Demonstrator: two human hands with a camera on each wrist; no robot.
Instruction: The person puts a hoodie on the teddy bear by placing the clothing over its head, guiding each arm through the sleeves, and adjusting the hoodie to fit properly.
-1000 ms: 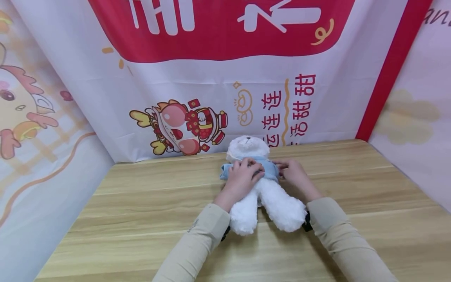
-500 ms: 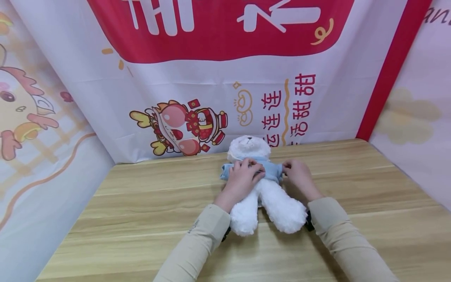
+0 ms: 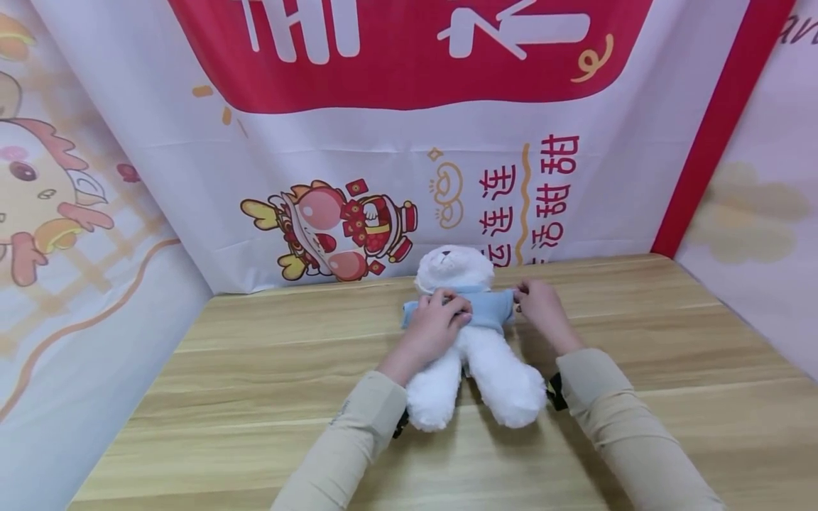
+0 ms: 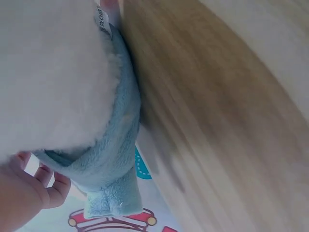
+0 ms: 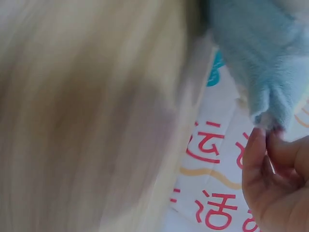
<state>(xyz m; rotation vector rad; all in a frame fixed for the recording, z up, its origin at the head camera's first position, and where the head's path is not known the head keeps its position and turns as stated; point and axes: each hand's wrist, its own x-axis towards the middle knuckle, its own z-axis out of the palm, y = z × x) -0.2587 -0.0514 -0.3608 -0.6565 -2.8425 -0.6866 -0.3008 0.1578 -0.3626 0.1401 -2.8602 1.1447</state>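
A white plush bear (image 3: 505, 383) lies on its back on the wooden table, wearing a light blue shirt (image 3: 491, 306). My left hand (image 3: 436, 328) is on the shirt's front with bent fingers, holding it at the chest. In the left wrist view those fingers (image 4: 57, 186) curl beside the shirt (image 4: 118, 159), their tips partly hidden by fur. At the sleeve on the right, my right hand (image 3: 538, 306) pinches the sleeve end between thumb and fingers. The right wrist view shows this sleeve (image 5: 273, 92) gathered, a bit of white at its opening.
The wooden table (image 3: 255, 397) spreads out on both sides of the bear. Behind it hangs a white and red printed cloth (image 3: 358, 135), close to the bear's head. Printed cloths also stand at the left and right.
My right hand has moved slightly outward and pinches the sleeve end, which now extends straighter to the right. The left hand stays on the shirt front. The bear's legs have shifted slightly left.
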